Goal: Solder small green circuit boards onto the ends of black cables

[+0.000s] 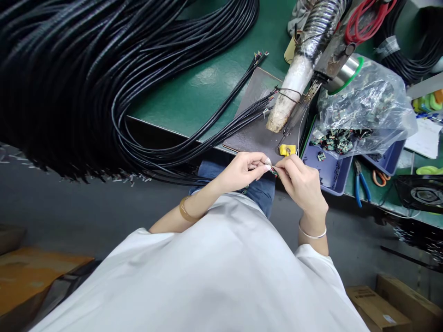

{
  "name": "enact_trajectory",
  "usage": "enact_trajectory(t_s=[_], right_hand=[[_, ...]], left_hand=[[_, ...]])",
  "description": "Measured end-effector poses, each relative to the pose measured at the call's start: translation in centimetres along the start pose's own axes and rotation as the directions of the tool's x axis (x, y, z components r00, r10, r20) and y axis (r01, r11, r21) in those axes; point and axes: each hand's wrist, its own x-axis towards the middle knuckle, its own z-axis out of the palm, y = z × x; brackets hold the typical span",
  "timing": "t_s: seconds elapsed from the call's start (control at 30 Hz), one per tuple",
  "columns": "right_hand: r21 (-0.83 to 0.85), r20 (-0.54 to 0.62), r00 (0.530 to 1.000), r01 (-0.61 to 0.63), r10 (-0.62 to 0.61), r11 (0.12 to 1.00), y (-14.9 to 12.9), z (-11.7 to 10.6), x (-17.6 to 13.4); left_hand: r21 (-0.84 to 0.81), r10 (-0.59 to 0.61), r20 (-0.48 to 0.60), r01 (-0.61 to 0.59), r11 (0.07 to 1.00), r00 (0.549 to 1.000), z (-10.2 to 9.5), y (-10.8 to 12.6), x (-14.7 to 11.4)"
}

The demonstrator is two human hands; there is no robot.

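My left hand (245, 171) is closed in a pinch, with white coverings on its fingertips. Facing it, my right hand (300, 180) is also pinched shut. Between the fingertips show thin coloured wires (273, 171) with red and green bits, mostly hidden by the fingers. Black cables (173, 177) run behind my left forearm; whether one of them leads into the hand cannot be seen. Just beyond my right hand, a small yellow block (287, 150) sits under the tip of a soldering iron-like tool (294, 121) on a dark board (251, 131).
A huge bundle of black cables (62, 92) hangs over the bench's left edge. A foil-wrapped duct (294, 83) slants above the board. At right are a blue tray (332, 177), a plastic bag (370, 110) of small circuit boards, blue-handled pliers (362, 184) and orange-handled scissors (380, 177).
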Motion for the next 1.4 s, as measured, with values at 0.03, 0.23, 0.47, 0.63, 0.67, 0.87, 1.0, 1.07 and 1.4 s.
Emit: enact_trajectory(t_s=[0.03,0.23,0.47,0.63,0.67,0.87,1.0,1.07,1.4], right_hand=[[-0.006,-0.021,1.0,-0.002,0.002,1.0,0.0,0.3,0.1],[0.185,-0.402,0.877,-0.205,0.264,0.961,-0.6,0.8,-0.4],[0.138,-0.253,0.956,-0.114,0.147,0.984,-1.5,1.1,-1.1],[0.159,-0.287,0.933,-0.178,0.218,0.971,-1.3,2.6,-0.2],[0.205,-0.325,0.903,-0.223,0.282,0.953,-1.2,2.7,-0.1],[0.532,-0.601,0.55,-0.267,0.58,0.804,-1.0,1.3,-0.6],[0.585,-0.594,0.545,-0.211,0.591,0.783,-1.9,1.1,-0.7],[0.59,-0.503,0.603,-0.284,0.619,0.756,-2.1,1.5,-0.6],[0.647,-0.327,0.71,-0.313,0.624,0.696,-2.7,4.9,0.1]], left_hand=[[-0.035,-0.009,0.007,0.009,0.999,1.0,0.0,0.0,0.0],[-0.15,-0.032,-0.064,0.022,0.988,0.997,0.3,-0.1,0.3],[-0.144,-0.005,-0.086,-0.007,0.99,0.996,0.5,-0.2,0.2],[0.02,0.062,-0.18,-0.059,0.998,0.982,1.1,-0.4,0.0],[0.057,0.09,-0.209,-0.08,0.995,0.974,1.3,-0.5,-0.1],[0.197,0.156,-0.304,-0.098,0.975,0.94,1.8,-1.1,-0.3],[0.222,0.166,-0.325,-0.096,0.97,0.931,1.7,-0.9,-0.1],[0.232,0.174,-0.324,-0.1,0.968,0.93,1.7,-0.7,0.0],[0.286,0.208,-0.377,-0.1,0.953,0.902,2.0,-0.3,0.6]])
